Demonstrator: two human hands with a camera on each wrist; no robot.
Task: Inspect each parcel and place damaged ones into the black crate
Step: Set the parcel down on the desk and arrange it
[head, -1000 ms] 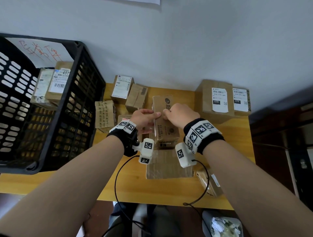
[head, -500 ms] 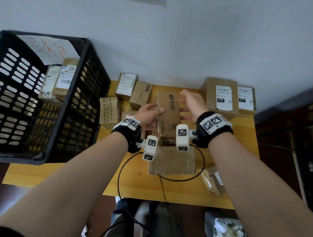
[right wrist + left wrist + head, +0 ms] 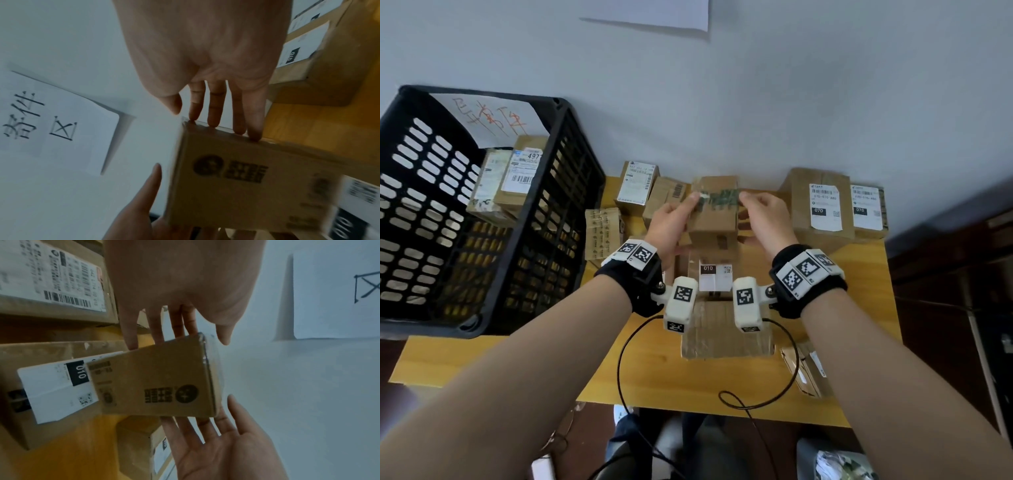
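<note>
A small brown cardboard parcel [image 3: 714,222] with a dark round logo is up in the air over the table's middle, its green-taped end turned up. My left hand [image 3: 685,209] holds its left side and my right hand [image 3: 753,209] its right side, thumbs at the taped end. The left wrist view shows the parcel [image 3: 164,382] between the left hand [image 3: 174,324] and the right hand [image 3: 222,443]. The right wrist view shows right fingertips [image 3: 213,123] on the parcel's [image 3: 236,178] edge. The black crate [image 3: 541,260] stands at the left with parcels [image 3: 524,171] inside.
Below the held parcel lies one with a white 010 label [image 3: 714,274] on a flat cardboard piece [image 3: 726,335]. Two large 070-labelled boxes [image 3: 822,205] stand at the back right, smaller parcels [image 3: 637,185] at the back. Another parcel [image 3: 804,370] and cables [image 3: 756,394] lie near the table's [image 3: 671,377] front right.
The parcel went from lying on the pile to lifted and tipped end-up. Both hands slid from its top to its sides and rose with it.
</note>
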